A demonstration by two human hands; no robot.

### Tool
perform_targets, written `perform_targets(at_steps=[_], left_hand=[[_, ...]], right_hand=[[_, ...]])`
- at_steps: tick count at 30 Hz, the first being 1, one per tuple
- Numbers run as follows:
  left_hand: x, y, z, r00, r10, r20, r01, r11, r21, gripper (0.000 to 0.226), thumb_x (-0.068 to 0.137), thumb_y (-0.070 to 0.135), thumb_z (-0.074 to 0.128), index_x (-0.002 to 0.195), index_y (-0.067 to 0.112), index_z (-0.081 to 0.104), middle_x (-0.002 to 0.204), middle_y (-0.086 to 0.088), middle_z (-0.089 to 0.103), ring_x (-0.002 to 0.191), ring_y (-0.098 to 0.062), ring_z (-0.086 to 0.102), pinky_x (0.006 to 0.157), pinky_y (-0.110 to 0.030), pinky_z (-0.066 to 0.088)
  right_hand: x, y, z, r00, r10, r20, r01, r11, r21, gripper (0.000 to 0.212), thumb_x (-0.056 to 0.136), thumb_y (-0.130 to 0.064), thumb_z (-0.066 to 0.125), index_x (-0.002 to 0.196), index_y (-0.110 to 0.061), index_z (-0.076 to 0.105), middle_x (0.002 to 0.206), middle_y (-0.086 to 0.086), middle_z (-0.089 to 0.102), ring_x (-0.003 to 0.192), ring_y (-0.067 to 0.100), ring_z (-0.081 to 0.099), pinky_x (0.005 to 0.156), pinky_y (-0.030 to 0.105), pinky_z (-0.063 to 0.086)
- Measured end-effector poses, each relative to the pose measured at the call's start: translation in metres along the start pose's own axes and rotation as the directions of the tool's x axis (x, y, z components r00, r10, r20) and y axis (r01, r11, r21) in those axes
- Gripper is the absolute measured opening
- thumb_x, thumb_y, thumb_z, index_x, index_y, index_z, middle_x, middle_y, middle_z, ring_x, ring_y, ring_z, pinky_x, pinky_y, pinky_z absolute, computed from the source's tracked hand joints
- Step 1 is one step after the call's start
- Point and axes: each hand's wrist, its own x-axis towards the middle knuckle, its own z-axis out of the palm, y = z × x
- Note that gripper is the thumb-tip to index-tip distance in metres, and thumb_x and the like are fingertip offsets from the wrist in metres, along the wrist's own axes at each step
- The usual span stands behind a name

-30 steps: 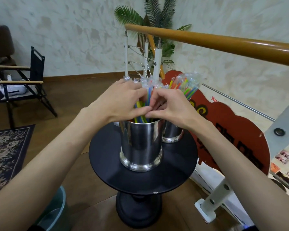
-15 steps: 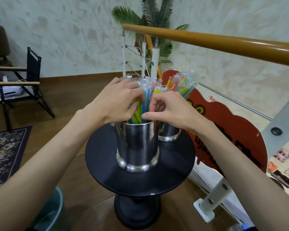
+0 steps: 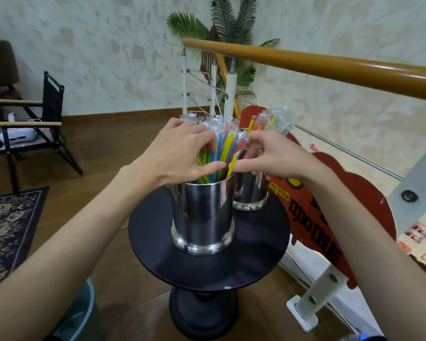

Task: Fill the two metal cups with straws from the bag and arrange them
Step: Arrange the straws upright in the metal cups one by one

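Between your two hands, the straws point(image 3: 225, 146) in the near cup point(image 3: 202, 217) now fan looser than half a second ago, when your left hand point(image 3: 180, 153) and right hand point(image 3: 276, 158) had them bunched tighter at the rim. Your thumbs, pressed together a second ago, now sit just apart with a yellow straw leaning out between them. I'd judge this means filling is done and you are spreading the bundle, the arranging step.

Your left hand curls round the left side of the bundle, fingers buried among the straws. Your right hand's thumb and fingers are bent at the bundle's right edge; whether they pinch a straw I cannot tell, as the fingertips are hidden.

Behind your right hand stands the far cup point(image 3: 250, 195), touching or just beside the near one, with its own straws point(image 3: 271, 123) upright. Both cups sit on the table point(image 3: 256, 254). No bag is in view.
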Motion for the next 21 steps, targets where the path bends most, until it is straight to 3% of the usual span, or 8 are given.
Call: perform_targets(at_steps=[4, 8, 12, 15, 18, 21], left_hand=[[-0.001, -0.002, -0.005, 1.0, 0.0, 0.02, 0.002, 0.994, -0.113, 0.045, 0.081, 0.067, 0.042, 0.094, 0.028, 0.06, 0.09, 0.016, 0.061, 0.091, -0.013, 0.057, 0.093, -0.035, 0.033], [0.003, -0.001, -0.015, 0.996, 0.004, 0.092, 0.023, 0.958, -0.287, 0.046, 0.075, 0.069, 0.054, 0.1, 0.032, 0.065, 0.091, 0.019, 0.065, 0.089, -0.003, 0.06, 0.093, -0.035, 0.039], [0.004, -0.005, -0.024, 0.973, 0.045, 0.225, 0.042, 0.929, -0.367, 0.03, 0.072, 0.044, 0.065, 0.102, 0.042, 0.064, 0.095, 0.021, 0.067, 0.095, 0.006, 0.056, 0.1, -0.033, 0.036], [0.003, -0.003, -0.028, 0.964, 0.083, 0.254, 0.038, 0.898, -0.439, 0.034, 0.074, 0.053, 0.071, 0.105, 0.039, 0.071, 0.099, 0.02, 0.069, 0.099, 0.001, 0.059, 0.097, -0.023, 0.037], [0.003, -0.001, -0.029, 0.953, 0.11, 0.284, 0.053, 0.859, -0.509, 0.026, 0.077, 0.054, 0.076, 0.094, 0.036, 0.077, 0.095, 0.019, 0.072, 0.095, -0.003, 0.065, 0.094, -0.029, 0.045], [0.005, 0.001, -0.027, 0.964, 0.07, 0.256, 0.082, 0.839, -0.538, 0.018, 0.083, 0.045, 0.079, 0.089, 0.029, 0.079, 0.09, 0.017, 0.072, 0.089, -0.003, 0.064, 0.089, -0.031, 0.047]], right_hand=[[0.008, 0.001, 0.008, 0.998, -0.039, -0.056, 0.039, 0.999, 0.007, 0.044, 0.081, -0.03, 0.085, 0.106, -0.003, 0.06, 0.075, 0.004, 0.071, 0.064, 0.032, 0.065, 0.054, 0.044, 0.052], [0.013, 0.002, 0.014, 0.984, -0.083, -0.156, 0.081, 0.997, -0.019, 0.028, 0.085, -0.029, 0.082, 0.094, -0.006, 0.07, 0.069, 0.002, 0.071, 0.063, 0.025, 0.068, 0.064, 0.044, 0.055], [0.014, 0.001, 0.018, 0.98, -0.073, -0.187, 0.074, 0.997, -0.003, 0.031, 0.086, -0.03, 0.08, 0.097, -0.003, 0.07, 0.061, 0.0, 0.067, 0.061, 0.038, 0.067, 0.052, 0.046, 0.054], [0.015, 0.0, 0.019, 0.976, -0.087, -0.202, 0.09, 0.996, 0.004, 0.031, 0.086, -0.027, 0.081, 0.094, 0.0, 0.07, 0.064, 0.003, 0.068, 0.056, 0.028, 0.065, 0.05, 0.043, 0.056], [0.015, -0.001, 0.019, 0.972, -0.089, -0.219, 0.098, 0.995, 0.033, 0.023, 0.086, -0.023, 0.081, 0.077, -0.01, 0.064, 0.064, 0.002, 0.066, 0.054, 0.011, 0.061, 0.05, 0.029, 0.054], [0.016, 0.0, 0.019, 0.967, -0.086, -0.241, 0.11, 0.99, 0.087, 0.022, 0.086, -0.022, 0.081, 0.077, -0.011, 0.065, 0.068, 0.004, 0.068, 0.064, 0.029, 0.068, 0.056, 0.034, 0.056]])
